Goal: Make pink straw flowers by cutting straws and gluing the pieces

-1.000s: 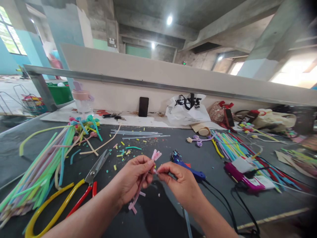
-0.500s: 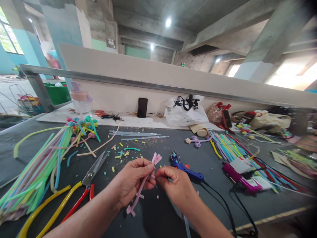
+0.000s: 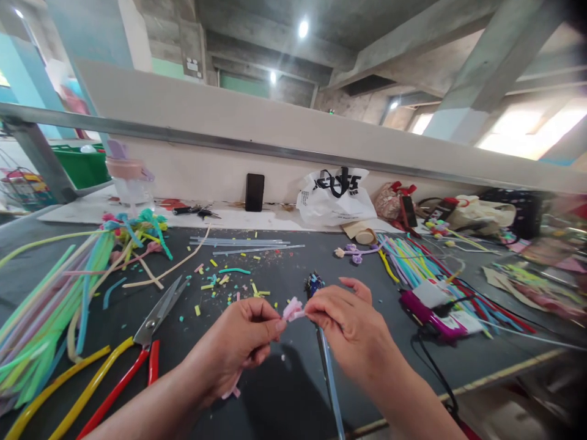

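Note:
My left hand (image 3: pixel 245 333) pinches a pink pipe-cleaner flower (image 3: pixel 292 310) between thumb and forefinger. Part of its stem is hidden in the palm, and a pink end shows below the hand. The fingers of my right hand (image 3: pixel 351 324) close on the flower's right side, where one pink strip reaches their tips. Behind the right hand lies a blue glue gun (image 3: pixel 314 283), its dark nozzle end showing and its handle hidden. A clear glue stick (image 3: pixel 334 391) runs from below it toward the front edge.
Large shears (image 3: pixel 149 330) with yellow and red handles lie open at left, beside a bundle of pastel pipe cleaners (image 3: pixel 55 305). Small cut scraps (image 3: pixel 224 281) litter the middle. A magenta tool (image 3: pixel 431 318) and more pipe cleaners (image 3: pixel 413 263) lie right. A phone (image 3: pixel 255 192) stands behind.
My right hand has come up to the flower and now pinches its side. My left hand has turned, bringing the flower head lower. The view has shifted slightly right.

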`<state>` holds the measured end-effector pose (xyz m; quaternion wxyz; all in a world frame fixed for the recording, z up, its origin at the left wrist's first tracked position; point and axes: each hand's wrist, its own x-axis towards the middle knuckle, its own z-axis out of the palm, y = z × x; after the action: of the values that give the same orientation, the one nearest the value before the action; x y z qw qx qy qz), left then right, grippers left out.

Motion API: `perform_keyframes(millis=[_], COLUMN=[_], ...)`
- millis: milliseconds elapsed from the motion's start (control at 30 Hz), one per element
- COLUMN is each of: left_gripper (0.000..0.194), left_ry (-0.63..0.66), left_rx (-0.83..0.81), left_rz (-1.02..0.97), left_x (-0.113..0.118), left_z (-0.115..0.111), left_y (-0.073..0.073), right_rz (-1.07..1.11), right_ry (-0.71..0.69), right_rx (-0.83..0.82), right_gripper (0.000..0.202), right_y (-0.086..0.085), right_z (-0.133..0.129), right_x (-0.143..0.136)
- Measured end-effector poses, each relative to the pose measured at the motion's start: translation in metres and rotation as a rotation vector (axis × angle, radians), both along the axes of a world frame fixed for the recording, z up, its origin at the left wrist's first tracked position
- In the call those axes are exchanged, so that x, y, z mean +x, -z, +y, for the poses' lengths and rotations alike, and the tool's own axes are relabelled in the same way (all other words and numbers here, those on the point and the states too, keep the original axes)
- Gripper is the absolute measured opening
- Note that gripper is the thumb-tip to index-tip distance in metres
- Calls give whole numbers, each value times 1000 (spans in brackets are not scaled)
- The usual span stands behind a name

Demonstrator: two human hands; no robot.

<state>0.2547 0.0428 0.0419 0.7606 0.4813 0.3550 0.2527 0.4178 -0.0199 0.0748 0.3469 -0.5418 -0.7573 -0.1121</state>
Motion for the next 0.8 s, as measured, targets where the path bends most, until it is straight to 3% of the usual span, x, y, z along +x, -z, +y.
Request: perform_keyframes(millis=[800], left_gripper=[23], left_ry=[-7], left_rx=[151], left_rz=[107], left_x=[0], left_z=[1], left_y=[0], right_rz=[-123], right_ry=[-13], right_rx=[-152], right_gripper=[26], right_y=[4], right_z=[-5], right_x=[-5])
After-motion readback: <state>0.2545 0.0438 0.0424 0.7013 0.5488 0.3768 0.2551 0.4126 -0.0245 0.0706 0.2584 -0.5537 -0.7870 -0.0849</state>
